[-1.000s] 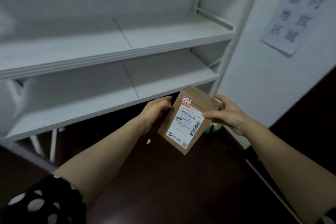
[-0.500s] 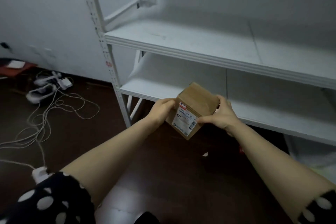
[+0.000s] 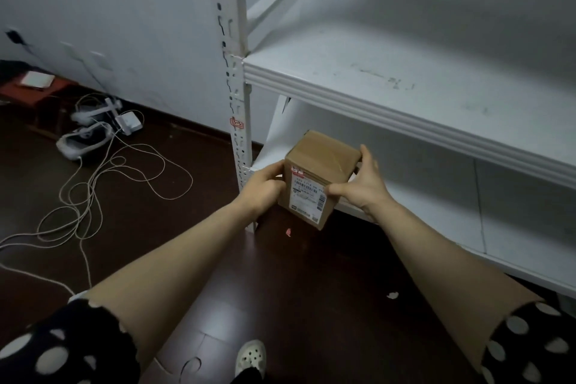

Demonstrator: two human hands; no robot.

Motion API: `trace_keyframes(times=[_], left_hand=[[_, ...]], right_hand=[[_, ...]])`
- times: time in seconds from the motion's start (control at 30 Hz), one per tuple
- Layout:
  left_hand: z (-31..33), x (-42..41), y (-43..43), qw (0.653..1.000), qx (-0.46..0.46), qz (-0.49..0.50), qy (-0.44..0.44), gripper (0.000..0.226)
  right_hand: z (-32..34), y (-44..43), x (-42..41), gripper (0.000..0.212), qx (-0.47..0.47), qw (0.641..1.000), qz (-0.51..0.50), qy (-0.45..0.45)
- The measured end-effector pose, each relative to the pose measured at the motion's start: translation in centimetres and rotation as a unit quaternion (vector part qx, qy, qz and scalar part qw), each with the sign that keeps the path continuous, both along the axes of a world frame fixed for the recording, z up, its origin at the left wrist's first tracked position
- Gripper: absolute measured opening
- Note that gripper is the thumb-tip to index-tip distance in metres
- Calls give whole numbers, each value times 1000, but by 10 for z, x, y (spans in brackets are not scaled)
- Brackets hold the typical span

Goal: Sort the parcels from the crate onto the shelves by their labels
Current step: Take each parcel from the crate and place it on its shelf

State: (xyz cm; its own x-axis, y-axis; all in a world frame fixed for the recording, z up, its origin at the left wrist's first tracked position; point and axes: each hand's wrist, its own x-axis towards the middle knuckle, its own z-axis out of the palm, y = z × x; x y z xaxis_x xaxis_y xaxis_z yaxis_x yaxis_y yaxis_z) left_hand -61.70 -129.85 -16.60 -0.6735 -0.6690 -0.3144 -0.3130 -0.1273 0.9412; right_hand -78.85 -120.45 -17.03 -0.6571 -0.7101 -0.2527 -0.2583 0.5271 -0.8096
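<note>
A small brown cardboard parcel (image 3: 324, 162) with a white shipping label (image 3: 307, 196) and a red sticker on its front is held upright between both hands. My left hand (image 3: 265, 187) grips its left side, and my right hand (image 3: 358, 184) grips its right side with the thumb across the label. The parcel sits at the front left corner of the lower white shelf (image 3: 436, 196), just right of the shelf post (image 3: 238, 103), which carries a small red tag (image 3: 237, 123). Whether the parcel touches the shelf board is hidden.
An upper white shelf (image 3: 405, 97) overhangs the parcel. On the dark floor to the left lie tangled white cables (image 3: 103, 184), a headset (image 3: 82, 140) and a white adapter (image 3: 129, 123). A low red stool (image 3: 34, 87) stands by the wall. My shoe (image 3: 251, 358) is at the bottom.
My view has swung left from the right end of the shelves to their left end. Both hands have carried the parcel along and lowered it toward the lower shelf's left corner.
</note>
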Motion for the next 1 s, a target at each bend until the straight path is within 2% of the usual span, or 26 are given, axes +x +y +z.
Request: trace_keyframes(times=[0.17, 0.33, 0.47, 0.6, 0.7, 0.83, 0.93, 1.0], left_hand=[[-30, -14, -50, 1000, -8, 19, -15, 51], [-65, -30, -92, 997, -24, 49, -49, 58], [-90, -43, -112, 997, -26, 54, -49, 53], [-115, -51, -126, 995, -39, 70, -52, 52], [-125, -54, -131, 994, -51, 89, -36, 63], [-139, -53, -135, 993, -54, 84, -63, 71], [-155, -53, -140, 990, -44, 78, -108, 78], [-165, -54, -142, 988, -51, 79, -120, 72]], right_hand=[[-24, -61, -9, 117, 8, 1000, 12, 0], [-56, -107, -18, 106, 1, 1000, 29, 0], [-82, -136, -28, 102, -12, 999, 40, -1], [-101, -157, -36, 103, -11, 999, 48, 4], [-111, -168, -39, 116, -23, 999, 39, 12], [-122, -170, -37, 137, -34, 998, 18, -42], [-132, -160, -27, 135, 0, 995, 8, -99], [-146, -155, -24, 122, 20, 992, 19, -122]])
